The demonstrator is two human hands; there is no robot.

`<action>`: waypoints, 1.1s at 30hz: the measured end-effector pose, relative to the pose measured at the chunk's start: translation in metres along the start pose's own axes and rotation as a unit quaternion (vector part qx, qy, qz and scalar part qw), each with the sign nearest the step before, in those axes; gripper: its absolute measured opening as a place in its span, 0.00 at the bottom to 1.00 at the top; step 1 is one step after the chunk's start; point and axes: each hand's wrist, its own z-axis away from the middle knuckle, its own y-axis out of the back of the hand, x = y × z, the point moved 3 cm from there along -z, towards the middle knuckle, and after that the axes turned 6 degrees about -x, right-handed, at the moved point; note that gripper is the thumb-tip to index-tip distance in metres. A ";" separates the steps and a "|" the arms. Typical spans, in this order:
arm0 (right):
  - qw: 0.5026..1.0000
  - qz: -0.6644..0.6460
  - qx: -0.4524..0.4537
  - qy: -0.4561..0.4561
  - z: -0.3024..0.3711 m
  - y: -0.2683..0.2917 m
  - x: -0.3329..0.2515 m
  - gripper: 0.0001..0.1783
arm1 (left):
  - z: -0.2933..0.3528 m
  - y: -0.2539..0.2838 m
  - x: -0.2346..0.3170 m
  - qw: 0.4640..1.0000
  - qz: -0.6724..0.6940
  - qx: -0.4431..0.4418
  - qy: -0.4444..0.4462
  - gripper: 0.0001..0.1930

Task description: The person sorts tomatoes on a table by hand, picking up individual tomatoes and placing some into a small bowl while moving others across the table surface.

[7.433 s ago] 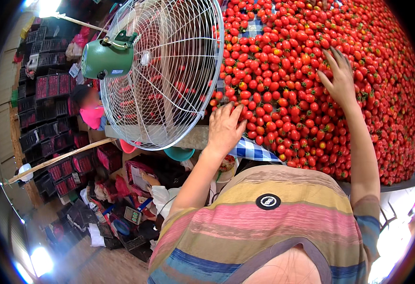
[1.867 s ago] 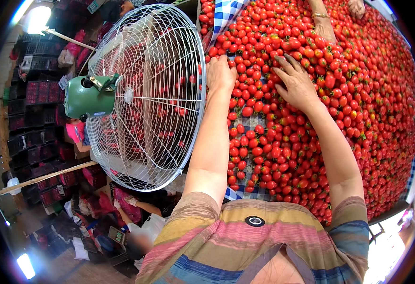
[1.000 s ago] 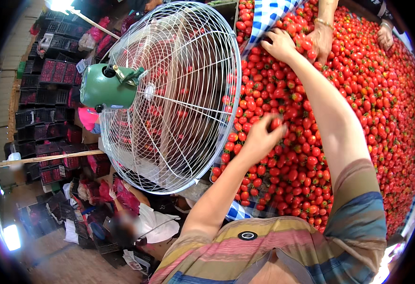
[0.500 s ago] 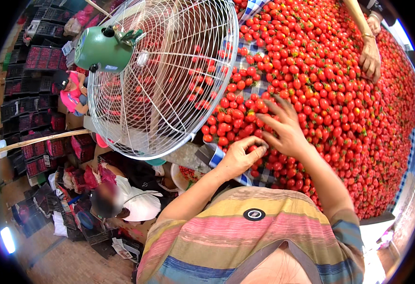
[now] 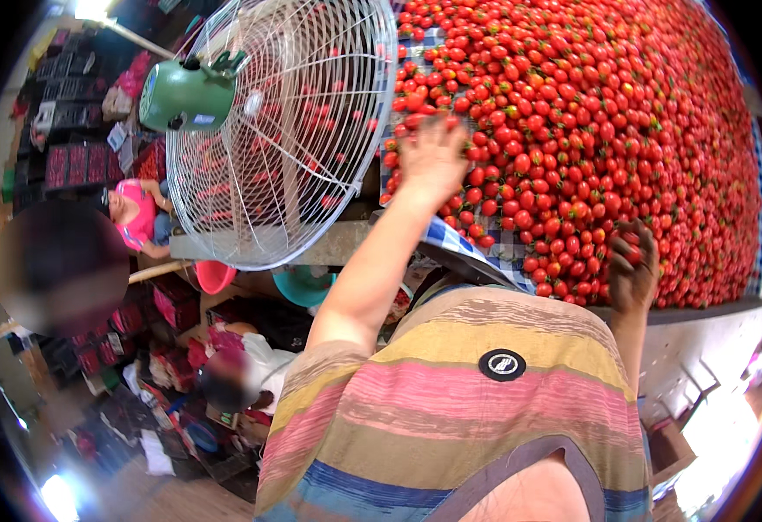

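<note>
Has tomatoes (image 5: 564, 130) heaped on checked cloth (image 5: 447, 237), probably for padding. Spreads left hand (image 5: 433, 161) over the heap's left side, fingers apart, likely for reach; curls right hand (image 5: 638, 270) palm-up round tomatoes near the front edge, seemingly against rolling. Has fan (image 5: 188, 97) further left, likely for airflow.

At upper centre we see the left hand (image 5: 434, 165) spread over red tomatoes (image 5: 572, 130); right of centre, the shadowed right hand (image 5: 635, 277) seems to hold one; a caged fan (image 5: 251, 104) fills the upper left.
</note>
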 end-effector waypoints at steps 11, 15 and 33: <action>0.824 0.023 0.441 0.355 0.261 0.287 -0.163 0.25 | 0.069 -0.015 0.127 0.941 0.057 -0.023 -0.332 0.15; 0.750 0.264 0.516 0.319 0.273 0.279 -0.156 0.35 | 0.067 -0.021 0.072 0.974 -0.056 -0.069 -0.210 0.14; 0.451 0.848 -0.043 0.275 -0.038 -0.065 -0.016 0.14 | -0.001 -0.010 0.034 0.986 0.028 0.100 -0.131 0.19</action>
